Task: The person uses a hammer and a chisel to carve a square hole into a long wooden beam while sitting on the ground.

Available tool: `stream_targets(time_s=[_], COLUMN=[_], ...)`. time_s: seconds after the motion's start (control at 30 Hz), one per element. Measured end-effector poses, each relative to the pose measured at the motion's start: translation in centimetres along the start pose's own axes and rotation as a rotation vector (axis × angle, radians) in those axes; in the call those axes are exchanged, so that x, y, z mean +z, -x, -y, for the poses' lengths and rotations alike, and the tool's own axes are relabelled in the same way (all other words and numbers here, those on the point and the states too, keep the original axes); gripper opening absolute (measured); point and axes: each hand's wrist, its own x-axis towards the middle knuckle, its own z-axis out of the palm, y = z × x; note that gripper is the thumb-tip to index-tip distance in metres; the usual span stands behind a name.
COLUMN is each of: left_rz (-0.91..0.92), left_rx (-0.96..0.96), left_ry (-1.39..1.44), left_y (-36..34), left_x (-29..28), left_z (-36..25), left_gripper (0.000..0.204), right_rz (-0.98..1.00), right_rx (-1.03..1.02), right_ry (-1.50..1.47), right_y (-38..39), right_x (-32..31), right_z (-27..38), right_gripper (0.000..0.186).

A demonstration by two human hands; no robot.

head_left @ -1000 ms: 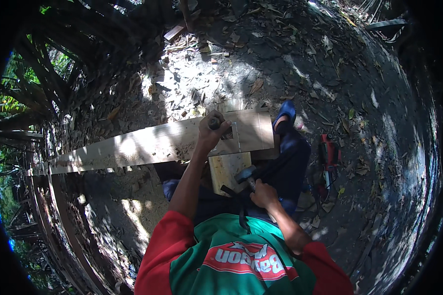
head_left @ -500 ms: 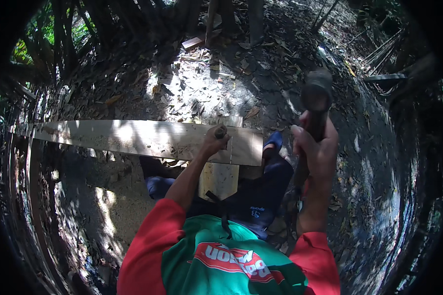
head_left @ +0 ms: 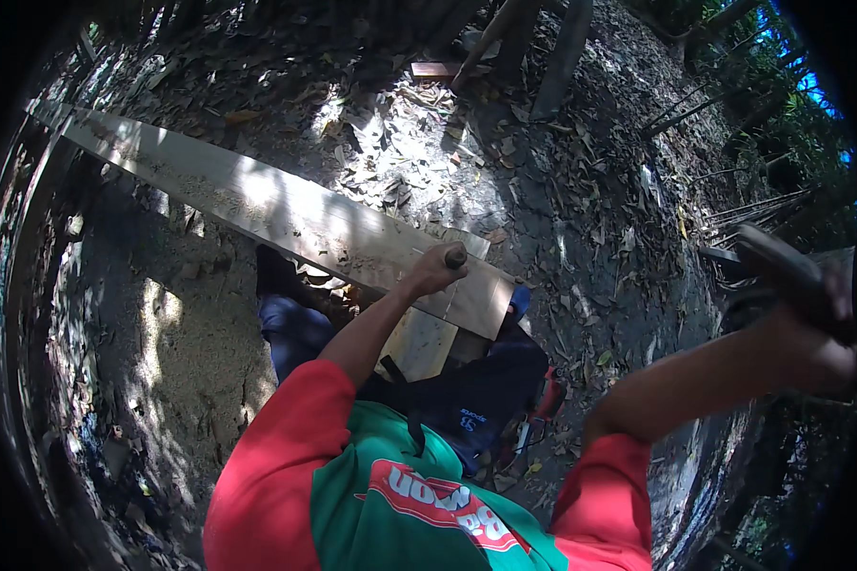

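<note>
Across my legs lies a long pale plank (head_left: pixel 290 206), with sawdust or wood chips on it and pencil-like lines near its right end. My left hand (head_left: pixel 433 272) rests near that end, closed around an upright chisel (head_left: pixel 456 256); only its round handle end shows and the blade is hidden. Out at the far right, my right hand (head_left: pixel 814 347) is raised away from the plank. Its fingers wrap around a hammer (head_left: pixel 781 259), whose dark head shows with slight blur.
A wooden block (head_left: pixel 419 343) supports the plank between my legs. Dry leaves cover the ground (head_left: pixel 590 219). Posts (head_left: pixel 564 57) and a small reddish brick-like piece (head_left: pixel 433 70) lie beyond. A red-handled item (head_left: pixel 546 398) sits by my right leg.
My right hand has swung the hammer outward to the right, away from the chisel. My left hand still holds the chisel on the plank. The whole view has turned, so the plank now slants.
</note>
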Motion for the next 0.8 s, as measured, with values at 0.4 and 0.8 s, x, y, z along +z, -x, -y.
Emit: stream_targets(time_s=[0.4, 0.8], left_rz=[-0.042, -0.112], left_rx=[-0.043, -0.082], left_ry=[-0.020, 0.228], left_y=[-4.0, -1.8], left_x=[1.0, -3.1], left_z=[-0.1, -0.3], left_gripper=[0.018, 0.019], right_rz=[0.246, 0.944], right_rx=[1.787, 1.772], right_ry=[0.611, 0.673], right_y=[46.3, 53.3], right_x=[1.5, 2.6], right_z=[-7.8, -6.7], right_gripper=[0.033, 0.054])
